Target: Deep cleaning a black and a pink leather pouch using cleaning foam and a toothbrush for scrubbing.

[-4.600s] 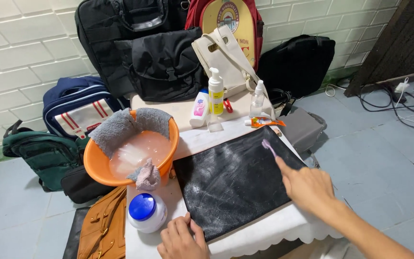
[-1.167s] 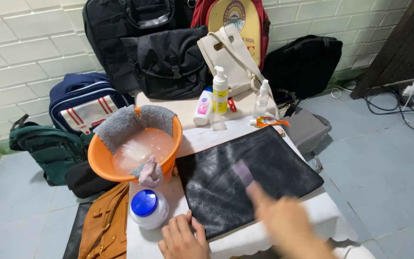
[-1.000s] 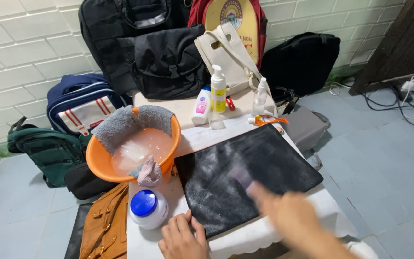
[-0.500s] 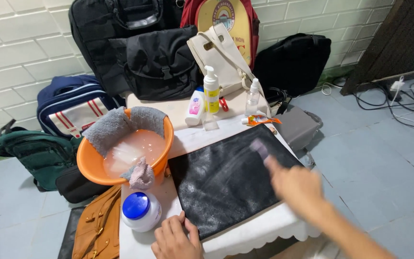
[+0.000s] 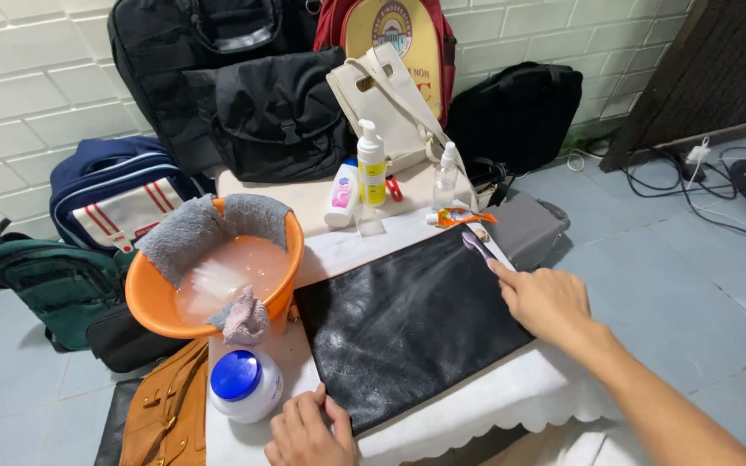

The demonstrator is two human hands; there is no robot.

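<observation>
1. Toothbrush (image 5: 479, 246) is being pinched in the closed right hand (image 5: 546, 298), its head now working the far corner of the black pouch (image 5: 407, 324), up from the pouch's middle;
2. left hand (image 5: 308, 431) is lying flat, fingers spread, holding nothing, pressing the pouch's near edge beside the white jar (image 5: 243, 384);
3. orange basin (image 5: 213, 276) is sitting left of the pouch.

Three bottles (image 5: 371, 164), two grey cloths (image 5: 185, 236), one orange basin (image 5: 150, 302), one white jar (image 5: 244, 386)
</observation>
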